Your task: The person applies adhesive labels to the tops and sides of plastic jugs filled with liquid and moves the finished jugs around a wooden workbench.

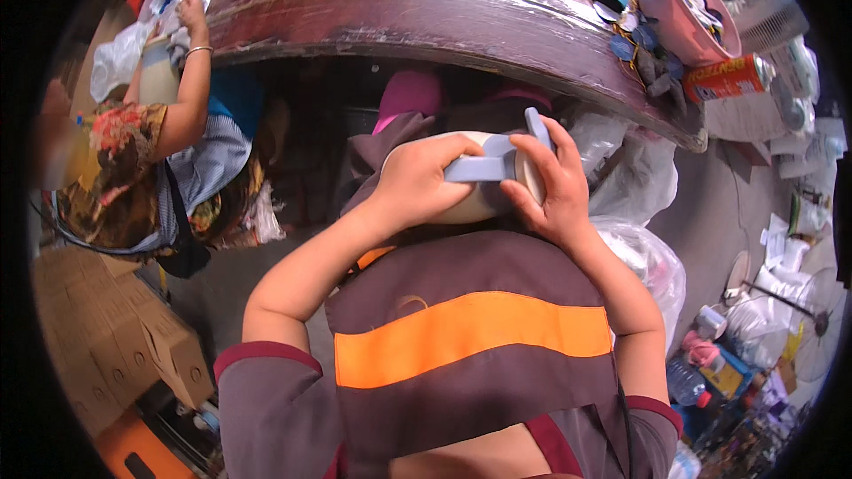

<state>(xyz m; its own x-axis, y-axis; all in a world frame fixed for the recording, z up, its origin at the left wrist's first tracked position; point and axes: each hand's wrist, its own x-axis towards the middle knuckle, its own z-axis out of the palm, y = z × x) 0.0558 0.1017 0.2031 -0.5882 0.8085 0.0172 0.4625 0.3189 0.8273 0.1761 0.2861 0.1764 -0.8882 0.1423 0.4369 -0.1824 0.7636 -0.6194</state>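
Observation:
A cream-coloured vessel with blue-grey parts (459, 211) lies on its side across my lap, its lidded end towards the right. My left hand (426, 176) grips its body and the flat blue-grey handle (476, 169). At the right end, my right hand (552, 179) has its fingers around the round cream lid or rim (529, 176), beside an upright blue-grey piece (538, 126). Whether lid and vessel are joined cannot be seen. An apron with an orange band (472, 339) covers my front.
A worn dark red table (399, 6) stands ahead, bearing a pink basin (689, 13) and an orange spray can (729, 78). A co-worker (133, 146) sits at the left, near cardboard boxes (106, 332). Plastic bags (639, 179) and a fan (819, 322) stand at the right.

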